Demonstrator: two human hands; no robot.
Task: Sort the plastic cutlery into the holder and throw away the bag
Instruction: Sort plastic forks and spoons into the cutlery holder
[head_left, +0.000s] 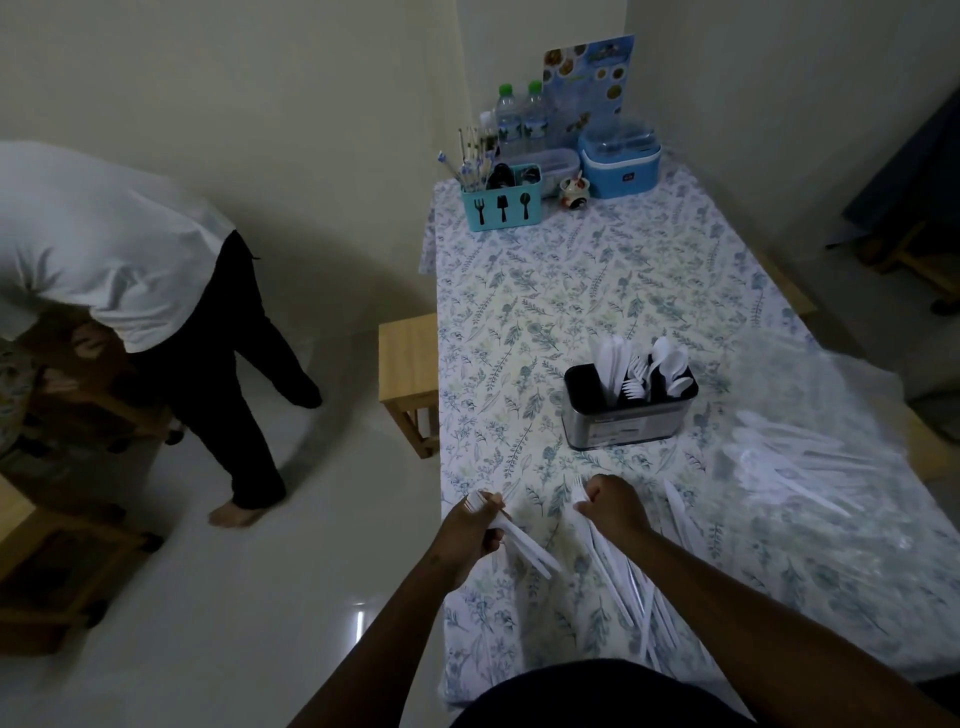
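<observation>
- Tablecloth (597, 270) printed with blue-green leaves covers a long table that runs toward a pale corner of the room; the floor to its left is pale and glossy.
- At the far end stand a teal caddy (501, 205), two water bottles (522, 117), a blue container (618, 156) and a picture card (592, 78) propped at the wall.
- A wooden stool (408, 364) sits against the table's left edge; further left a second person (104, 244) in a white shirt bends over, barefoot.
- The holder (631, 415), dark inside with a metal wall, stands mid-table ahead of both hands, with white knives, forks and spoons upright in it.
- The bag (789, 462) lies right of the holder, clear and blurred; white cutlery shows through it, but the kinds are hard to tell apart.
- Loose cutlery (623, 587) lies fanned on the cloth under the right forearm, partly covered by it, and the light is dim.
- Left hand (475, 525), at the table's near left edge, has fingers and thumb curled round a bundle of white pieces (524, 545) whose handles stick out down and to the right.
- Right hand (613, 506) is closed into a fist near it, over the loose heap; the tines of a fork (578, 488) stick up from the fist, so it seems to grip that fork, though its fingers are hidden behind the back of the hand.
</observation>
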